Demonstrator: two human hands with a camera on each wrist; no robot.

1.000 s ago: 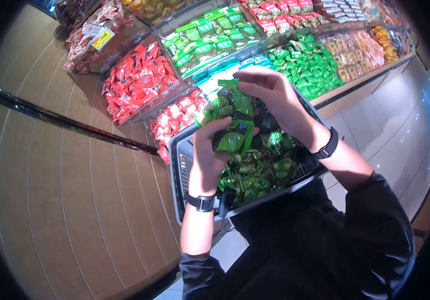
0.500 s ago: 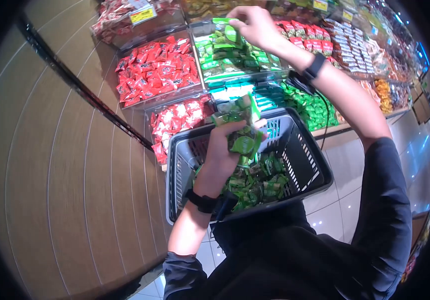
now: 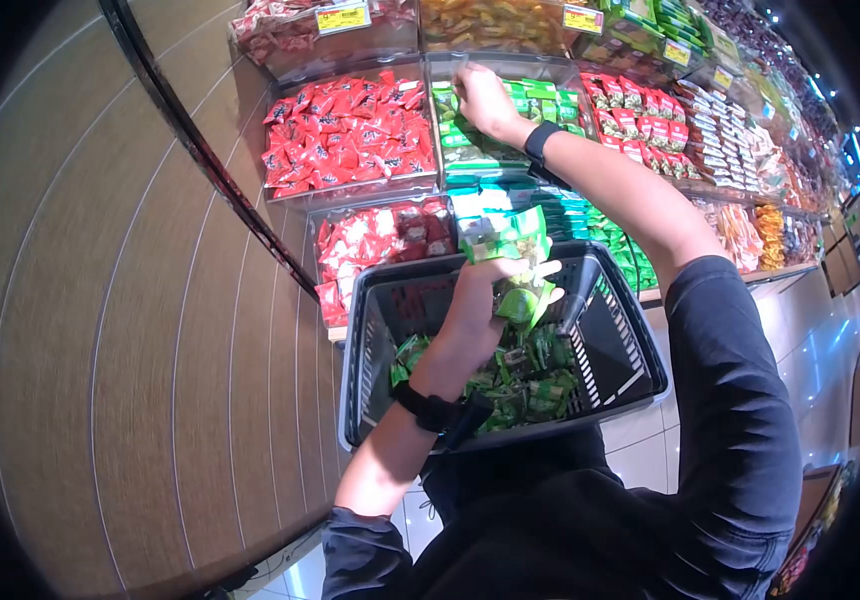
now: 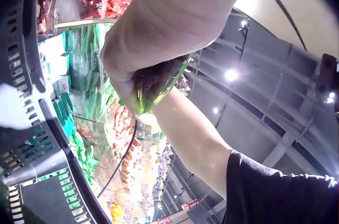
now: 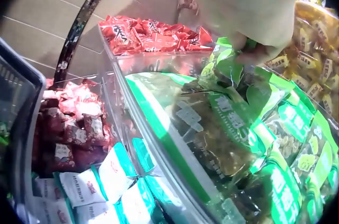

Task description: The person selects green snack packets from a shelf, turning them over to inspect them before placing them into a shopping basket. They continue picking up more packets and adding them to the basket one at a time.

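My left hand (image 3: 480, 295) grips several green-and-clear snack packets (image 3: 518, 303) above a dark shopping basket (image 3: 614, 370). In the left wrist view, the fingers of that hand curl round a packet (image 4: 153, 81). My right hand (image 3: 490, 105) reaches into a clear bin of the same green packets (image 3: 538, 103). The right wrist view shows its fingers pinching the green top edge of one packet (image 5: 226, 60) near the bin's back left corner. More green packets (image 3: 540, 395) lie at the bottom of the basket.
Left of the green bin is a bin of red packets (image 3: 350, 130); dark red and pink packets (image 3: 375, 240) lie below it. Teal-and-white packets (image 3: 485, 208) sit between the green bin and the basket. A clear divider (image 5: 159, 155) edges the green bin. Wood-look panelling (image 3: 150, 330) stands at left.
My right hand has gone from the packets in my left hand over to the green bin, and now sits there pinching a packet. My left hand keeps its packets over the basket.
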